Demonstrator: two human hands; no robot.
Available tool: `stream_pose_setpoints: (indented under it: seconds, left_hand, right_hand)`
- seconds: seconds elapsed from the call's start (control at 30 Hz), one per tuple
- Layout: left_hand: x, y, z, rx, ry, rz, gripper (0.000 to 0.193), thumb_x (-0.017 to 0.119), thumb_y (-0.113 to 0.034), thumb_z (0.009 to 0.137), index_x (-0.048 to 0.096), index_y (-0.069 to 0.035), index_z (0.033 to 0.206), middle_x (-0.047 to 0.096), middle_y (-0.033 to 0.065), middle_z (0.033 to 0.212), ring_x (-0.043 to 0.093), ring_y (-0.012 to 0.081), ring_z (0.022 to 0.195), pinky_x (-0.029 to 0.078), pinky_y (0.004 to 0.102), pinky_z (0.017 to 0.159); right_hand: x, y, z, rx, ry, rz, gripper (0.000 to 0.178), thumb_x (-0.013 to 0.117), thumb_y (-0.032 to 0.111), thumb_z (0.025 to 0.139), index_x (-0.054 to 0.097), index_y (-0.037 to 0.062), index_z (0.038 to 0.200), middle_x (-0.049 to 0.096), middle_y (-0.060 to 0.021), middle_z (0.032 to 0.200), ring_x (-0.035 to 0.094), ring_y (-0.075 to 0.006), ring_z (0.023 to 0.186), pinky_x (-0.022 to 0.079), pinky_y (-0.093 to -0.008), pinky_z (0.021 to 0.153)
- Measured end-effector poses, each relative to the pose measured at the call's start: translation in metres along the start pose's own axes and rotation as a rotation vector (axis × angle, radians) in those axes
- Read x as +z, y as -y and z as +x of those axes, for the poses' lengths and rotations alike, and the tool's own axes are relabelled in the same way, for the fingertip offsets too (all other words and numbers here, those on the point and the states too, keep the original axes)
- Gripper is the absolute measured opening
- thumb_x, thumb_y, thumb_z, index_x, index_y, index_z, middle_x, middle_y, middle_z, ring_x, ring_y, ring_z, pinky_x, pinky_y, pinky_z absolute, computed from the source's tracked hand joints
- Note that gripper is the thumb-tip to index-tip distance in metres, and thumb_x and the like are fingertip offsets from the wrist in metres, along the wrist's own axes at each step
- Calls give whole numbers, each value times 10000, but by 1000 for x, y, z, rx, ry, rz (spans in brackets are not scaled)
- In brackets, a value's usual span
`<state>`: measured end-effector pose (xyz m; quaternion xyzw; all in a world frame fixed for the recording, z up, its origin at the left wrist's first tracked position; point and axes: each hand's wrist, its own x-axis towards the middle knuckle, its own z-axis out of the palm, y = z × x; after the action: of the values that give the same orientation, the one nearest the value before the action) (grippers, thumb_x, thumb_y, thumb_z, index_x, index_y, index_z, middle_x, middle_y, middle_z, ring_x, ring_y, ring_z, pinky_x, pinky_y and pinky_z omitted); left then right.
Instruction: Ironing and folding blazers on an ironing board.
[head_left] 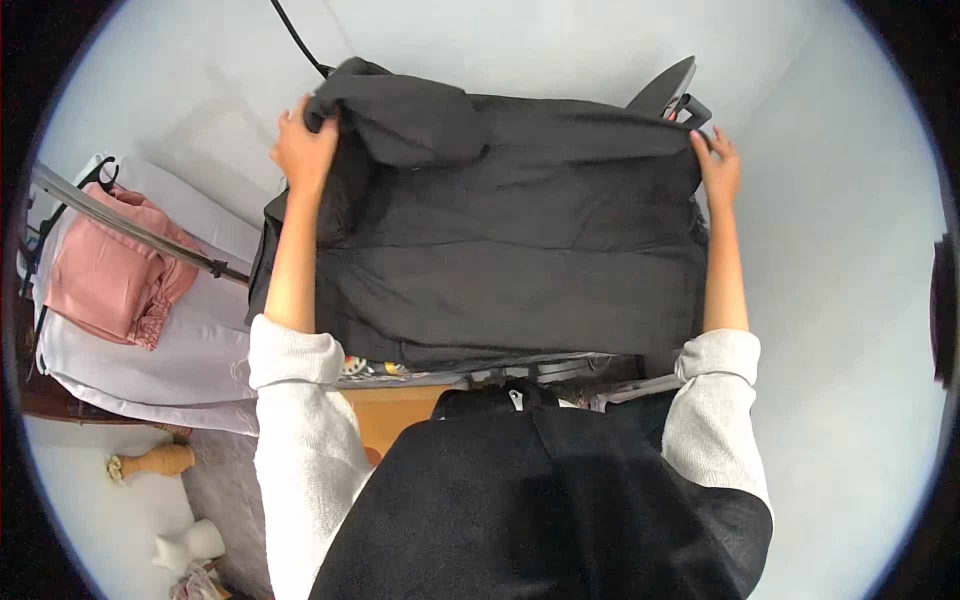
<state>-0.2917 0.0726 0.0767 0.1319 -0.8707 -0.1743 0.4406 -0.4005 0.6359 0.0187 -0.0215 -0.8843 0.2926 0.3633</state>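
Note:
A black garment (520, 220) lies spread out in front of me, with soft creases across it; its exact kind does not show. At its far left corner my left hand (305, 150) is closed on the cloth, thumb inward, and a fold there is lifted and turned over. My right hand (718, 170) pinches the far right corner. Just behind that corner stands an iron (668, 92) on its heel, its lower part hidden by the garment. The surface under the cloth is mostly covered.
On the left a metal rail (130, 220) runs past a folded pink garment (115, 270) and pale lavender garments (200, 350) on hangers. A black cord (298, 38) hangs at the far side. Lower left are a wicker vase (160, 461) and a white mannequin torso (190, 545).

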Motion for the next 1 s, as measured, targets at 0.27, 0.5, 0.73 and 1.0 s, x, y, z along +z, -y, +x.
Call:
stream_pose_setpoints:
  seconds: [0.27,0.5,0.73,1.0]
  left_hand:
    - [-50,38,31,-179,-164,-277,313,564,-106,768,601,-5,1062,639,177,941,615,282,882,454,334,777]
    - [-90,71,30,-368,36,-600,247,485,-164,887,609,43,936,623,58,823,571,150,666,460,285,586]
    - [-138,116,41,-431,-40,-1043,316,476,-226,900,575,49,1019,611,91,921,586,189,734,479,293,610]
    - [-75,120,55,-555,-38,-1089,335,497,-262,886,600,54,930,597,51,796,553,147,655,460,278,589]
  right_hand:
    - [-56,66,30,525,73,1052,406,751,254,750,623,-28,1012,642,-78,952,598,-157,857,454,-266,787]
    - [-83,74,8,213,24,1220,350,614,153,863,558,-70,1127,521,-102,1256,458,-183,1168,347,-298,986]
    - [-135,65,-22,-309,187,1246,761,667,397,766,406,-121,1258,287,-244,1411,210,-384,1343,244,-506,1059]
    - [-82,63,-2,103,111,1070,348,621,87,840,562,-77,1142,437,-113,1355,413,-193,1235,325,-302,1008]
